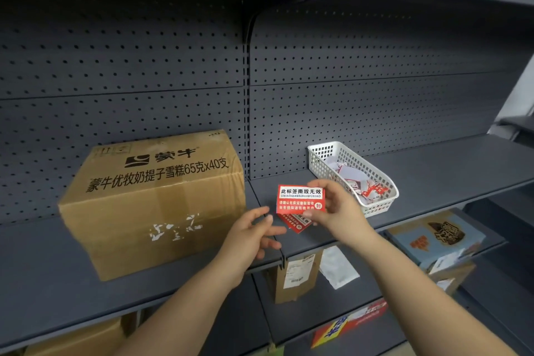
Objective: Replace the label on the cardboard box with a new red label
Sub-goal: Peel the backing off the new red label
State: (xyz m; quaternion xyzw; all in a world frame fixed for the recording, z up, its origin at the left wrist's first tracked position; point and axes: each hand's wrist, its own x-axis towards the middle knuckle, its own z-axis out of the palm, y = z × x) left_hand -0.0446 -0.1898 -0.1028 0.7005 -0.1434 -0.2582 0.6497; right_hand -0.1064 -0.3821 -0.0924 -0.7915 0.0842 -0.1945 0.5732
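Head camera looked down across the grey shelf [433,165] where the cardboard box [156,199] sat to my left, its printed top facing up and its front face turned toward me. On that front face only white torn scraps [176,228] of paper remained, so I judged the old label was already off, apart from that residue. My right hand [335,205] pinched a new red label [300,199] by its right edge between thumb and fingers, holding it upright and facing me, just above the shelf. Beneath it lay more red labels [296,222] on the shelf — I could not tell how many. My left hand [254,231] held nothing; its fingers were loosely spread and reaching toward the label's lower left corner, close but not touching, as far as I could see. Whether the backing was still on the label the view did not show — I guessed it was, since the left hand looked set to peel it. The white plastic basket [323,157] behind my right hand held crumpled paper scraps with red on them, probably discarded labels or backings. So the removal looked finished, and what remained was to peel the new label, carry it left to the box and press it over the patch of residue. The box itself stood clear of both hands, well to the left.
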